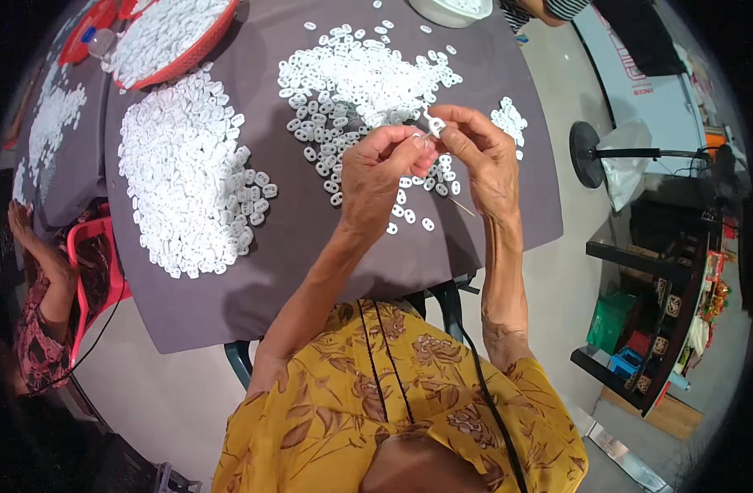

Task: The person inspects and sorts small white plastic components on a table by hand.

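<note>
Above the dark grey tablecloth, my right hand (490,164) pinches a small white oval piece (435,126) with two dark spots, between thumb and fingers. Right beside it, my left hand (375,174) is closed at the fingertips on a tiny whitish bit too small to make out. The two sets of fingertips nearly touch. Behind and below them spreads a loose heap of the same white pieces (360,76). On the left lies a larger, denser pile of pieces (179,177).
A red basket (202,51) full of white pieces stands far left, a white bowl (442,16) at the far edge. A thin stick (462,206) and a small cluster (508,121) lie rightward. One person (48,287) sits left; another's arm (542,10) shows top right.
</note>
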Demonstrator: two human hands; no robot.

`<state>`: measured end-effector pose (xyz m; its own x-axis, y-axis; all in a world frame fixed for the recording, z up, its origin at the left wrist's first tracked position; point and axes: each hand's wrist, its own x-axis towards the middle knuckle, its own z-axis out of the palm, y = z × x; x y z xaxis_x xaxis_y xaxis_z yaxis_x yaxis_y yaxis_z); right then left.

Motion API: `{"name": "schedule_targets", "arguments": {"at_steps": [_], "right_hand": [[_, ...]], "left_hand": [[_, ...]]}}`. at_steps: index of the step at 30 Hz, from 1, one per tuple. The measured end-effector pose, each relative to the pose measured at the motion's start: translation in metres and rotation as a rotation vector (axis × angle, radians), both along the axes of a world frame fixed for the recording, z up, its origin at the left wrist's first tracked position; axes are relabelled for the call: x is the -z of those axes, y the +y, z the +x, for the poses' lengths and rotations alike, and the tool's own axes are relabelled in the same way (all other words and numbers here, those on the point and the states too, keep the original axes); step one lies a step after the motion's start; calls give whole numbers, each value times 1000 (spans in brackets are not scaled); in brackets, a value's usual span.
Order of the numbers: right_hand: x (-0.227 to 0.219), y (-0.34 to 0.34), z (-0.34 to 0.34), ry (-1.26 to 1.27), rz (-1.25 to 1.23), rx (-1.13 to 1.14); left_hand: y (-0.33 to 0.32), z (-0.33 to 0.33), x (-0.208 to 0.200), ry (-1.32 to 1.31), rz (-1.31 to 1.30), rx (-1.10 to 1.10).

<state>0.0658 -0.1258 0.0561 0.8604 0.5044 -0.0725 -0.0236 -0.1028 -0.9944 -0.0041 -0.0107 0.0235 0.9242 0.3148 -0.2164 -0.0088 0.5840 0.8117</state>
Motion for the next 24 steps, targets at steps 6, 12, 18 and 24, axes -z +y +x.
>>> {"name": "schedule_targets", "arguments": {"at_steps": [6, 12, 18, 24], "right_hand": [[-4, 2, -3, -20, 8, -3], [-4, 2, -5, -141, -67, -39], [-4, 3, -7, -182, -82, -47], [-5, 3, -8, -245, -127, -56]], "left_hand": [[-1, 0, -1, 22, 8, -6], [0, -1, 2, -13, 26, -26], [2, 0, 5, -36, 98, -1], [1, -1, 6, -30, 82, -11]]}}
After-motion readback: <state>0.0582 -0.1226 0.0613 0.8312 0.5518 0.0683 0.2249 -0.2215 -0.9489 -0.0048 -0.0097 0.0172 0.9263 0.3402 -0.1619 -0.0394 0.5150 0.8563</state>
